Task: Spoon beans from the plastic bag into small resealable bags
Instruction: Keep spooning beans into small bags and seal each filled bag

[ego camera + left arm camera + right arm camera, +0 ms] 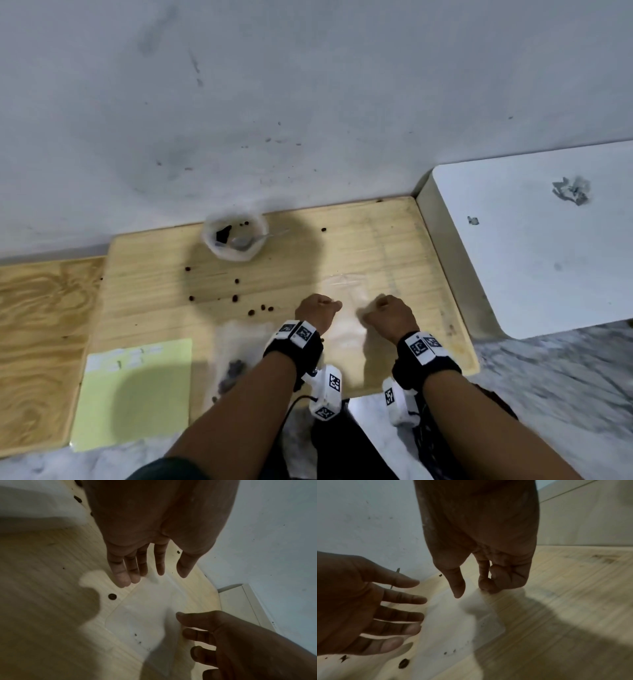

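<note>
An empty clear resealable bag (349, 320) (145, 612) (450, 622) lies flat on the wooden board (394, 246). My left hand (318, 306) (171, 572) hovers at its left edge with straight fingers and holds nothing. My right hand (387, 308) (471, 591) is at its right edge; the fingers are loosely curled, their tips touch the bag's edge, and the thumb stands apart. The rolled-down plastic bag (236, 255) sits at the back left with a metal spoon (246, 241) and a few beans inside. Loose beans (235, 298) are scattered in front of it.
Another small clear bag (233, 370) holding some beans lies left of my left forearm. A yellow sheet (133, 394) lies at the front left. A white board (534, 246) borders the wooden board on the right; a grey wall rises behind.
</note>
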